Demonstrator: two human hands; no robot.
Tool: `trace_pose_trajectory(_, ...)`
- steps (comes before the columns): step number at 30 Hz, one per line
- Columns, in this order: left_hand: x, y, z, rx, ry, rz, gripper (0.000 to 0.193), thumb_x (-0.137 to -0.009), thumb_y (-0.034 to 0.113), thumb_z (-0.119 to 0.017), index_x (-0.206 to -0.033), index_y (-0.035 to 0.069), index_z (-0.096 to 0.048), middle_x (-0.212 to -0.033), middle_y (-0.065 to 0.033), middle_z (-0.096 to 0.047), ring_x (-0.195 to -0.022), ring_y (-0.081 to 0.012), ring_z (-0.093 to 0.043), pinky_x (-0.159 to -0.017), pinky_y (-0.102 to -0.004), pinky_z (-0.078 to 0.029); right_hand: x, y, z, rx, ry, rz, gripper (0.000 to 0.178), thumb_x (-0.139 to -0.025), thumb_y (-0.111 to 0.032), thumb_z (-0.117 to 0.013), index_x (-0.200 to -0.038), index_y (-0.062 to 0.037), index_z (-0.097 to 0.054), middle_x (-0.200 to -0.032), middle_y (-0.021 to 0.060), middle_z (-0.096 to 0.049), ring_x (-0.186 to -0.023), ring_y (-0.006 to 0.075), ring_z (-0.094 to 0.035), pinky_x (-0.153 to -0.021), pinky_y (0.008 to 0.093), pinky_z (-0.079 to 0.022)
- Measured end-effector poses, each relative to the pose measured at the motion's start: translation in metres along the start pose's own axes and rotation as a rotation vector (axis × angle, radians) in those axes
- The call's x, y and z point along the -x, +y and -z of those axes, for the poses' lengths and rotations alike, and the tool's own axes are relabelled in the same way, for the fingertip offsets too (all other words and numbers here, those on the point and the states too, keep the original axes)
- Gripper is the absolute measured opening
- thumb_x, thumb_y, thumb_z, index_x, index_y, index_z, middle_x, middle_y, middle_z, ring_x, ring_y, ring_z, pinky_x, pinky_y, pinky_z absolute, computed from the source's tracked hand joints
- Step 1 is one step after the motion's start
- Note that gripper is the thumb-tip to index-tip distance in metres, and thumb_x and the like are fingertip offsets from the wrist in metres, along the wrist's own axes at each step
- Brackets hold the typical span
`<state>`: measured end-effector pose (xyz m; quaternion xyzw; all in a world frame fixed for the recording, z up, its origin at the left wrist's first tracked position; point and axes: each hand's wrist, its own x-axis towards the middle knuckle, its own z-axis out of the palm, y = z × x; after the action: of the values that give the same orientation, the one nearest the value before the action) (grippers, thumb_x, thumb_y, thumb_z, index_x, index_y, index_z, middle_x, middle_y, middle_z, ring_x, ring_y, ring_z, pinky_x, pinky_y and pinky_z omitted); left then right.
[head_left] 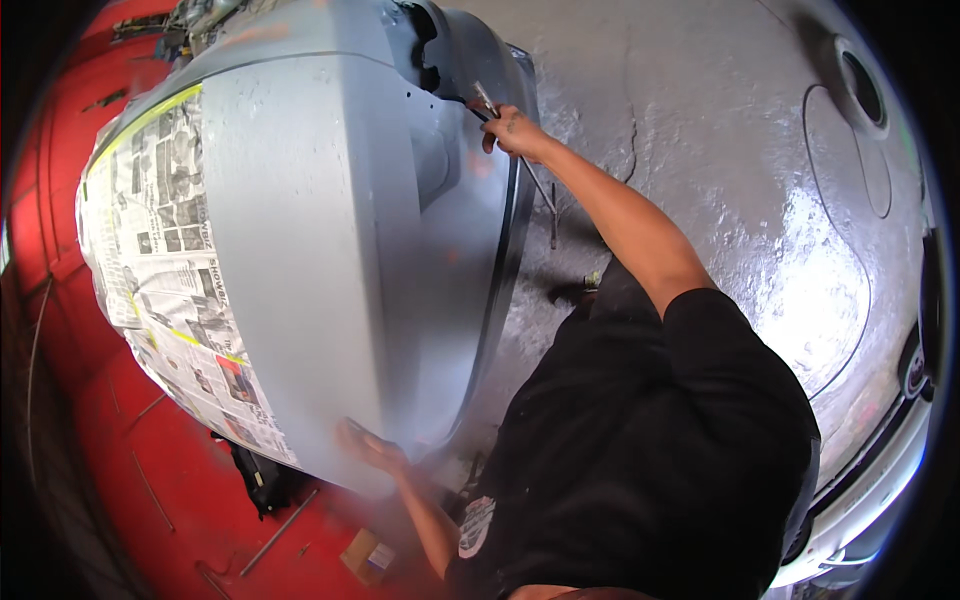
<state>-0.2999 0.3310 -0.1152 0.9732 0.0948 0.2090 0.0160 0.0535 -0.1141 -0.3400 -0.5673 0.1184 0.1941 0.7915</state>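
A car body panel in matte grey [290,230] curves across the left and middle, with dark cut-outs at its top end. Near those cut-outs, my right hand [515,132] is closed around a slim silver-and-black tool [485,98]; its exact kind is unclear. A thin rod [540,187] slants down from below that hand, and I cannot tell whether it belongs to the tool. My left hand [370,447] lies with fingers outstretched at the panel's near end, slightly blurred, and appears empty. Contact with the surface is hard to make out.
Newspaper [165,240] edged with yellow-green tape covers the panel's left side. A black hose [815,150] runs over the grey floor near a round, wheel-like object [860,85]. Another car [870,500] stands lower right. On the red floor lie a small box [366,557] and several rods.
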Motion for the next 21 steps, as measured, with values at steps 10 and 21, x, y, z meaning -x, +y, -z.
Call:
trace_pose_trajectory(10,0.004,-0.005,0.001,-0.022,0.051,-0.01,0.048,-0.092,0.015,-0.039,-0.132,-0.005,-0.055,-0.139,-0.0232,-0.046,-0.128,-0.0376,-0.047,-0.111,-0.0463,-0.037,-0.01,0.011,0.002,0.029,-0.026,0.066,0.058,-0.087,-0.011,-0.051,-0.145,-0.0149,-0.051,-0.07,0.0083,-0.066,-0.043,0.01,-0.043,-0.04,0.0277,-0.036)
trace_pose_trajectory(21,0.0,0.01,0.005,-0.006,-0.006,0.055,0.048,-0.09,0.013,-0.038,-0.13,-0.005,-0.057,-0.138,-0.0236,-0.046,-0.129,-0.0375,-0.047,-0.111,-0.0452,-0.036,-0.018,0.014,0.009,0.14,-0.001,0.04,0.058,-0.087,-0.02,-0.056,-0.144,-0.0124,-0.052,-0.071,0.0071,-0.066,-0.045,0.0104,-0.048,-0.039,0.0279,-0.038)
